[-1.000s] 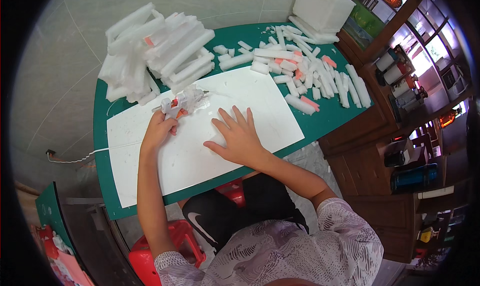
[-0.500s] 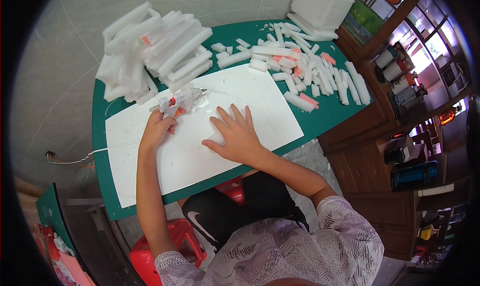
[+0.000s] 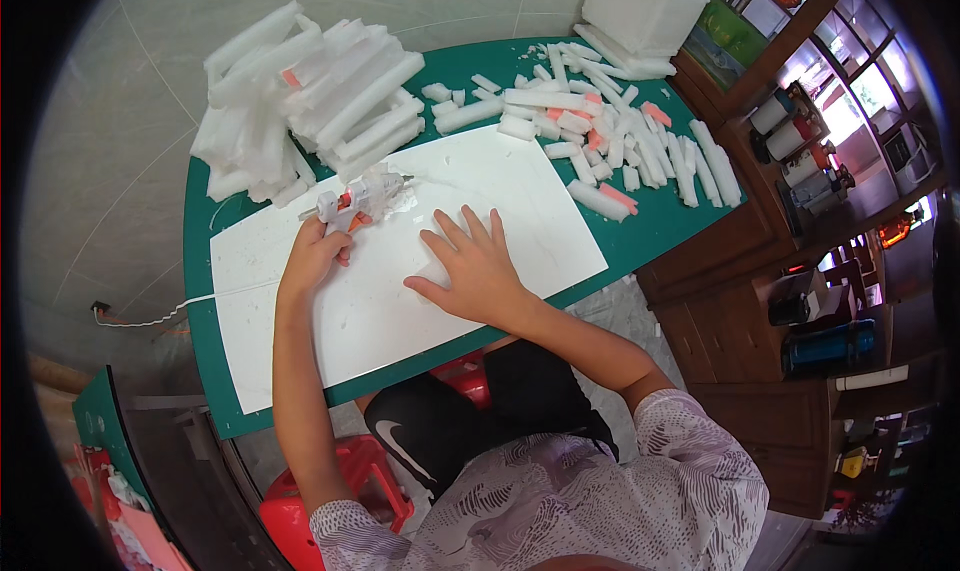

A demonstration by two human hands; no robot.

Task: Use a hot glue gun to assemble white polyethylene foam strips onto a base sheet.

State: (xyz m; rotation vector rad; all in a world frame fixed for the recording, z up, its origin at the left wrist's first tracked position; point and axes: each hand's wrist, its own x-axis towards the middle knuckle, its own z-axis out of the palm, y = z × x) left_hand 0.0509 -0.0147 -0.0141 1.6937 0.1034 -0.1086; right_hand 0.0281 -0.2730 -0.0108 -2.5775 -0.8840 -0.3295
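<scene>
The green tabletop carries everything here, and over its near part lies the white board, which makes a smooth surface worth guarding from stray glue. At the board's far left edge a tall stack of white foam crowds the workspace, so the heated end is best held clear of it; the loose foam strips at the far right seem well out of harm's way. The right hand rests on the middle of the board, its grip spread and holding nothing, and an even, flat palm there should steady the board. The left hand has its grip closed around the handle of the glue gun, which is at the board's far left, just in front of the stack. The white cord passes out of sight by the left forearm; a little slack in it would prevent tugging. Whether a finger presses the orange trigger cannot be told; a gentle squeeze would suit it best. The nozzle points rightward, away from both hands, a safe angle to hold.
</scene>
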